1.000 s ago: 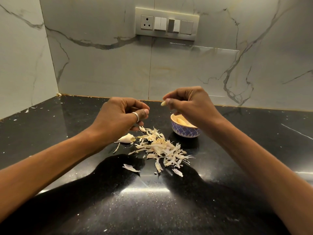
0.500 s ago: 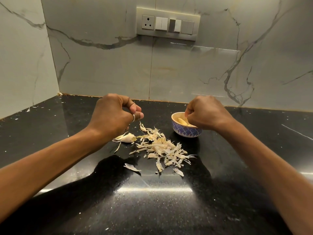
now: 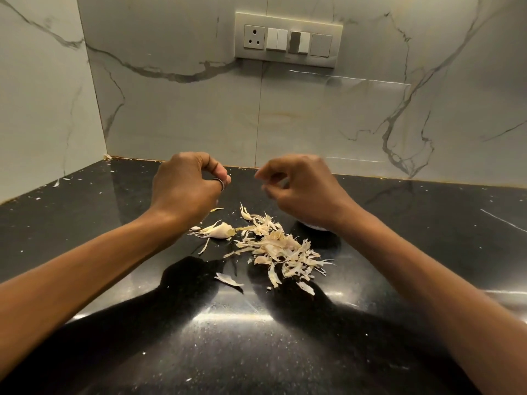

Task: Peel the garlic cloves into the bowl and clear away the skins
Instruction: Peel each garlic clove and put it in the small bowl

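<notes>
Garlic clove (image 3: 219, 230), unpeeled, one: lies on the black table (image 3: 71, 212) just below the left wrist, at the left edge of the litter, probably parked within easy reach as next in line.

Left hand (image 3: 185, 186): raised above the table, fingers curled in, thumb against forefinger, ring on one finger. Whether it grips a scrap of skin cannot be told.

Skins (image 3: 279, 246), one loose heap: papery strips between the two forearms, with a stray flake (image 3: 228, 279) nearer the person. Judged to lie where they dropped during peeling; clearing not yet begun.

Right hand (image 3: 302, 189): blurred, held at the same height, facing the left hand, fingertips drawn toward the thumb. Contents, if any, cannot be made out.

Bowl (image 3: 313, 227): almost wholly hidden behind the right wrist, only a pale sliver showing; its contents are out of sight.
</notes>
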The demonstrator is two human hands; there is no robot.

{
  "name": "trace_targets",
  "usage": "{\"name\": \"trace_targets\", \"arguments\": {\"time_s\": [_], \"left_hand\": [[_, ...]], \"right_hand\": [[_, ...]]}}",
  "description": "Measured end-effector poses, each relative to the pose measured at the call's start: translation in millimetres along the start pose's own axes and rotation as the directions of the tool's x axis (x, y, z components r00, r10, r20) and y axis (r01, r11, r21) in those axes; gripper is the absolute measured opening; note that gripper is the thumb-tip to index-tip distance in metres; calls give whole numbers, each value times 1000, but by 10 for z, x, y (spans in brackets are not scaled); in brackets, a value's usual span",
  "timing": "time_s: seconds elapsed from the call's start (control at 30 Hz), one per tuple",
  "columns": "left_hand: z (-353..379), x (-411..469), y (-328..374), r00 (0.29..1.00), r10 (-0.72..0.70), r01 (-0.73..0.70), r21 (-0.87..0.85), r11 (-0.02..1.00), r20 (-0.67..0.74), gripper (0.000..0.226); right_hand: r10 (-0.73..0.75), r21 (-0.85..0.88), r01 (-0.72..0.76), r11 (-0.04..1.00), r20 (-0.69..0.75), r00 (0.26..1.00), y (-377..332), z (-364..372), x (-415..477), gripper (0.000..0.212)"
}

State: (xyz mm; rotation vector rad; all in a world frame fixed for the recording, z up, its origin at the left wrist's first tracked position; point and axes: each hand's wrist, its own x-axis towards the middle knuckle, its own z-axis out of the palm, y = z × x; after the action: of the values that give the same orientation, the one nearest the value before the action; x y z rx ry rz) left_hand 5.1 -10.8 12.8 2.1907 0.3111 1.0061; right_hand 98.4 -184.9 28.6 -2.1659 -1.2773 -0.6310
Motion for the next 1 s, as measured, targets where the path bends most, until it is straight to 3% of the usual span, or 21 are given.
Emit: {"name": "trace_targets", "arguments": {"time_s": [0.23,0.43,0.7,1.0], "left_hand": [[-35,63,-36,995,-15,20,46,999,-99,29],[-52,52,8,994,-34,41,62,997,-104,34],[-33,62,-9,993,-34,48,120,992,-109,31],[-33,66,-29,995,12,1,126,992,-99,33]], "right_hand": [[-80,48,66,997,385,919,-337,180,243,22],[-44,58,20,998,458,888,-456,428,332,16],[4,57,-42,997,539,842,-398,498,228,25],[44,30,-68,997,496,867,-341,329,216,25]]}}
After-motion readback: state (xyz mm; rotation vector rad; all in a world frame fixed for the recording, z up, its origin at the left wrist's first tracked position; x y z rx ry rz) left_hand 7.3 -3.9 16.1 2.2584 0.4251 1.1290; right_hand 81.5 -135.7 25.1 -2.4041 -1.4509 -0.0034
